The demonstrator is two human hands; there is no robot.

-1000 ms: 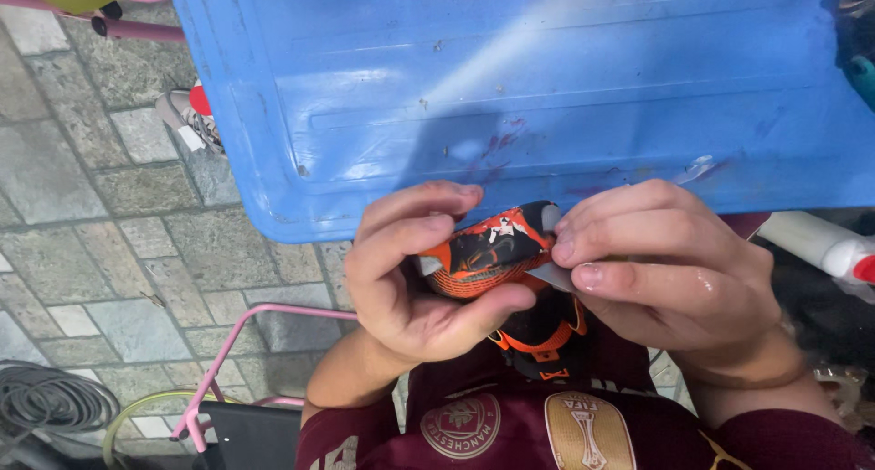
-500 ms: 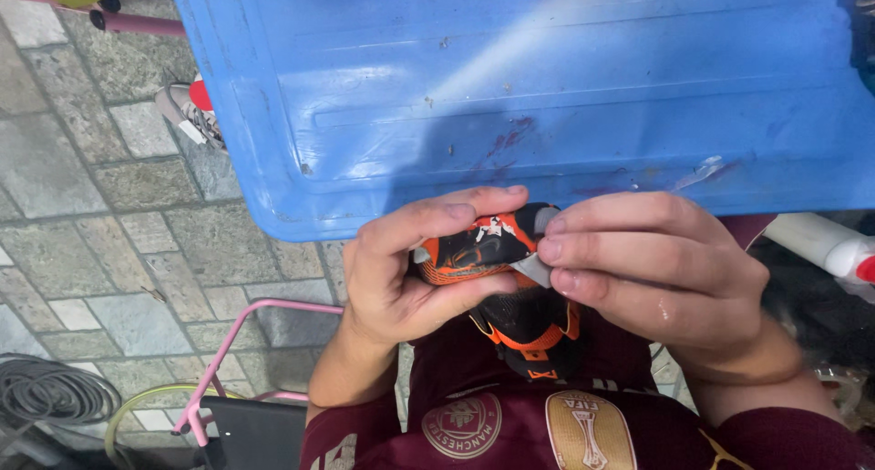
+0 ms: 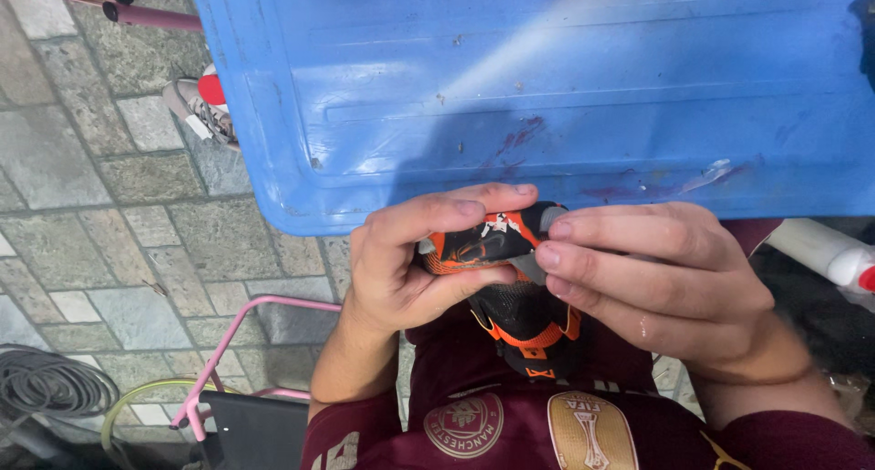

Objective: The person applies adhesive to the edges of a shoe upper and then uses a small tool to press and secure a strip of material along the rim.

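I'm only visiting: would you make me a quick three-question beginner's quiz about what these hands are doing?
1. True or false: both hands grip the same thing.
2. What lies just beyond the hands? A) a blue plastic lid B) a wooden board C) a glass pane
3. What colours is the shoe?

Key
1. True: the left hand and right hand both clasp the shoe.
2. A: the blue plastic lid lies beyond the fingers.
3. Black and orange, held over the person's maroon shirt.
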